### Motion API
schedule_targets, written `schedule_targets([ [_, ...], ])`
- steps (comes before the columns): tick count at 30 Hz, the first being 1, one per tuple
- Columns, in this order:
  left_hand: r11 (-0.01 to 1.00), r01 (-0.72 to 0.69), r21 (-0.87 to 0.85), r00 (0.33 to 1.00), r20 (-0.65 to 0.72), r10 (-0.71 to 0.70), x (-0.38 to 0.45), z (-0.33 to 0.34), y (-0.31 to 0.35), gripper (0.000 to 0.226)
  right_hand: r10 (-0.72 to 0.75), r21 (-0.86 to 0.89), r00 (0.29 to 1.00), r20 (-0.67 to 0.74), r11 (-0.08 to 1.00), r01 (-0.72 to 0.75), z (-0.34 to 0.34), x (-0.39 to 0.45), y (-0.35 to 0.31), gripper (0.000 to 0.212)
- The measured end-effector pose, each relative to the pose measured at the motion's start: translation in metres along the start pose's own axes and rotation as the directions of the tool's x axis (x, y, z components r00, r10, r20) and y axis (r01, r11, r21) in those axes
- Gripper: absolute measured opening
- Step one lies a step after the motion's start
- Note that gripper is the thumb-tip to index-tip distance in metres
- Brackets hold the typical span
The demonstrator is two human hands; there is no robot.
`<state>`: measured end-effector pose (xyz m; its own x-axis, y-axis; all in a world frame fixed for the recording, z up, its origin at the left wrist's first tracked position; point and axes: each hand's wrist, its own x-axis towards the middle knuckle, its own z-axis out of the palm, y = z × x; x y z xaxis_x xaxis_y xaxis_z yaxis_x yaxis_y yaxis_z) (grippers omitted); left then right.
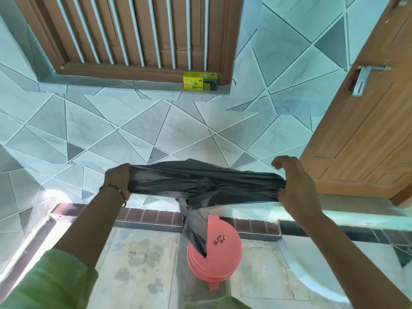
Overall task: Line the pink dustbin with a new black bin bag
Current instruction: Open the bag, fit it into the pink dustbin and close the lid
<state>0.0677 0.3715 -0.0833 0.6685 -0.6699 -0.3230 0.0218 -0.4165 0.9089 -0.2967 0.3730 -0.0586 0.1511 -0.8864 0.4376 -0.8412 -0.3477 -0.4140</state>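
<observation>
A black bin bag is stretched sideways between my two hands at chest height. My left hand grips its left end, and my right hand pinches its right end. A twisted tail of the bag hangs down from the middle and ends over the pink dustbin. The dustbin stands on the floor below, its pink lid closed, with handwriting on the lid.
A yellow and green bin-bag box sits on the window sill ahead. A brown wooden door stands open at the right. A barred window is set in the tiled wall. A white curved basin edge lies at lower right.
</observation>
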Motion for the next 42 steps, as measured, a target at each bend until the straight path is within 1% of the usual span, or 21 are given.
schedule_targets([
  [5,0.951,-0.295,0.097,0.938,-0.158,0.307,0.007,-0.018,-0.009,0.017,-0.010,-0.009,0.998,0.058,1.000,0.011,-0.020,0.010,0.013,0.057],
  [8,0.828,-0.371,0.421,0.876,-0.138,0.462,0.015,-0.029,-0.017,0.022,0.014,-0.097,0.992,0.123,0.995,-0.002,-0.023,0.015,0.020,0.044],
  [11,0.887,-0.203,0.415,0.937,-0.182,0.300,0.022,-0.025,-0.016,0.033,0.110,-0.085,0.974,0.198,0.992,-0.094,-0.014,0.017,0.027,0.033],
  [15,0.765,-0.152,0.626,0.987,0.057,0.149,0.002,0.002,-0.018,0.034,0.151,0.073,0.960,0.234,0.982,-0.172,0.006,0.021,0.020,0.019],
  [17,0.826,-0.197,0.528,0.980,0.102,0.168,-0.010,0.020,-0.020,0.031,0.181,0.120,0.959,0.218,0.970,-0.210,0.014,0.023,0.013,0.017],
  [19,0.977,-0.158,0.142,0.987,0.019,0.157,-0.011,0.037,-0.023,0.026,0.281,0.345,0.937,0.206,0.875,-0.339,0.020,0.024,0.006,0.020],
  [20,0.980,-0.195,-0.042,0.981,-0.020,0.194,-0.018,0.044,-0.024,0.026,0.335,0.509,0.912,0.234,0.757,-0.409,0.020,0.025,0.002,0.024],
  [21,0.937,-0.346,-0.036,0.937,-0.069,0.343,-0.028,0.045,-0.025,0.027,0.372,0.647,0.886,0.276,0.610,-0.458,0.018,0.026,-0.002,0.029],
  [22,0.811,-0.569,0.138,0.814,-0.046,0.579,-0.034,0.045,-0.028,0.029,0.396,0.746,0.862,0.315,0.458,-0.483,0.015,0.027,-0.006,0.035],
  [23,0.583,-0.744,0.326,0.635,0.076,0.768,-0.038,0.041,-0.033,0.030,0.415,0.816,0.844,0.340,0.317,-0.484,0.014,0.030,-0.009,0.041],
  [24,0.329,-0.823,0.463,0.470,0.228,0.853,-0.037,0.037,-0.039,0.034,0.431,0.868,0.833,0.346,0.190,-0.459,0.012,0.032,-0.011,0.046],
  [25,0.126,-0.829,0.545,0.380,0.382,0.843,-0.033,0.030,-0.043,0.039,0.443,0.902,0.833,0.331,0.112,-0.418,0.011,0.034,-0.009,0.049],
  [26,0.041,-0.831,0.554,0.372,0.500,0.782,-0.024,0.023,-0.050,0.041,0.442,0.924,0.847,0.296,0.090,-0.371,0.009,0.034,-0.009,0.050],
  [28,0.027,-0.823,0.568,0.424,0.581,0.695,-0.006,0.005,-0.060,0.034,0.405,0.925,0.903,0.145,0.268,-0.269,0.006,0.031,-0.004,0.051],
  [30,-0.048,-0.808,0.588,0.408,0.616,0.674,0.007,-0.009,-0.066,0.028,0.164,0.741,0.986,-0.009,0.664,-0.104,0.006,0.025,0.002,0.049],
  [31,-0.027,-0.781,0.624,0.465,0.609,0.642,0.013,-0.015,-0.067,0.026,-0.009,0.506,0.999,0.047,0.862,-0.016,0.006,0.022,0.000,0.042],
  [32,0.057,-0.748,0.662,0.543,0.561,0.625,0.016,-0.018,-0.066,0.025,-0.101,0.193,0.969,0.226,0.980,0.057,0.007,0.019,-0.003,0.031],
  [33,0.148,-0.693,0.705,0.640,0.508,0.576,0.021,-0.019,-0.065,0.025,-0.107,-0.100,0.910,0.401,0.982,0.159,0.010,0.016,-0.003,0.032],
  [35,0.261,-0.575,0.775,0.778,0.419,0.469,0.027,-0.016,-0.064,0.030,-0.105,-0.373,0.782,0.614,0.835,0.405,0.019,0.007,-0.005,0.047],
  [38,0.253,-0.501,0.828,0.837,0.389,0.386,0.034,-0.013,-0.064,0.039,-0.093,-0.419,0.728,0.679,0.765,0.489,0.025,0.001,-0.007,0.037],
  [42,0.169,-0.372,0.912,0.906,0.318,0.281,0.040,-0.015,-0.068,0.038,-0.239,-0.465,0.783,0.574,0.692,0.552,0.031,-0.003,0.013,0.041],
])
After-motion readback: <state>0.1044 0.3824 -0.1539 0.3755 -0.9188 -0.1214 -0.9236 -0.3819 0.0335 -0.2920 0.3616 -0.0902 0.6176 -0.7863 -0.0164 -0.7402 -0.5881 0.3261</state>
